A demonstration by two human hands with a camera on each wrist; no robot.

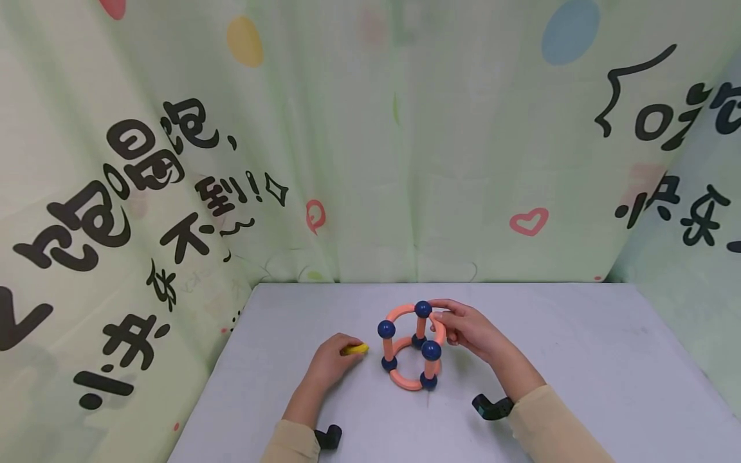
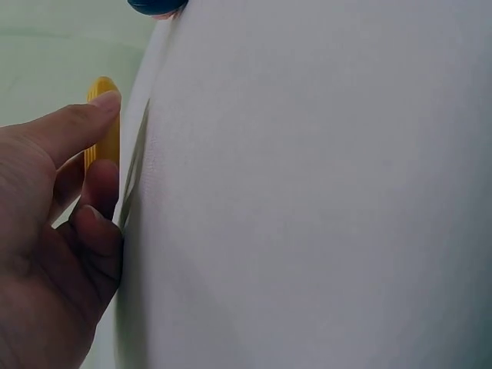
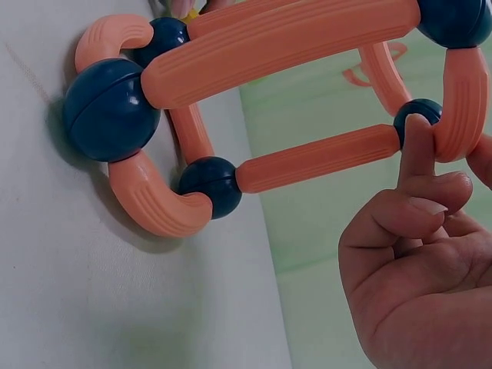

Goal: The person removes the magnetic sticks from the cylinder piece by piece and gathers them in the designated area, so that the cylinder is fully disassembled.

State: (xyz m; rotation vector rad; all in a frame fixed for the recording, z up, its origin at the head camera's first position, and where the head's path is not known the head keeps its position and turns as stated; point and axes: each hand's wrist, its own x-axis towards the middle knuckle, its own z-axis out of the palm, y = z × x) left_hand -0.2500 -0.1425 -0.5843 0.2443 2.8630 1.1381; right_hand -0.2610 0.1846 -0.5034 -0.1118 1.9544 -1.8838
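Note:
A toy frame [image 1: 406, 384] of salmon rods and dark blue balls stands on the table, with curved rods forming a ring at top and bottom and straight rods upright between them. My right hand [image 1: 471, 328] holds its upper ring from the right, near the far top ball [image 1: 423, 308]. In the right wrist view, one finger of that hand [image 3: 430, 284] touches a blue ball [image 3: 421, 114] beside a curved rod [image 3: 463, 108]. To the left of the frame, my left hand [image 1: 331, 361] pinches a short yellow rod [image 1: 356, 349], ribbed in the left wrist view [image 2: 106, 142], its far end pointing towards the frame.
The white-covered table [image 1: 278, 315] reaches back to a pale green printed curtain [image 1: 370, 161], which also hangs at both sides. Each wrist carries a black camera mount, on the left [image 1: 329, 438] and the right [image 1: 492, 407].

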